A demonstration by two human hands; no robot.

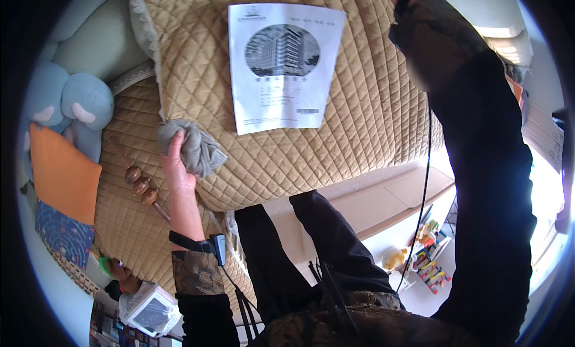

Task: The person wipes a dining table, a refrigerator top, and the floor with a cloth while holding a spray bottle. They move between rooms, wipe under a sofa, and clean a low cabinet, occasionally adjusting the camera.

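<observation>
Cloth, grey and bunched up (196, 149), sits at the left edge of the tan quilted cover (371, 77), near its front corner. The person's left hand (178, 161) is closed around it, thumb laid over the near side; the other fingers are hidden from me. Out past the top edge of the view goes the right arm (485, 161), in a long black sleeve, and with it the right hand, so I cannot tell whether that one is open or gripping anything.

Just beyond the cloth, to the right, a printed sheet (290, 104) lies face up on the cover, with an oval picture of a tall building. To the left of the left forearm rests a wooden stick with round brown beads (141, 182) (it looks like some sort of massager), on a lower stretch of quilting. Farther left are an orange cushion (66, 173), a pale blue plush toy (90, 98) and a dark blue patterned piece (64, 230) below the cushion. A small dark device (220, 249) is strapped at the left wrist. Black trousers (263, 251) show below the cover's front edge, and colourful toys (428, 275) stand off to the lower right.
</observation>
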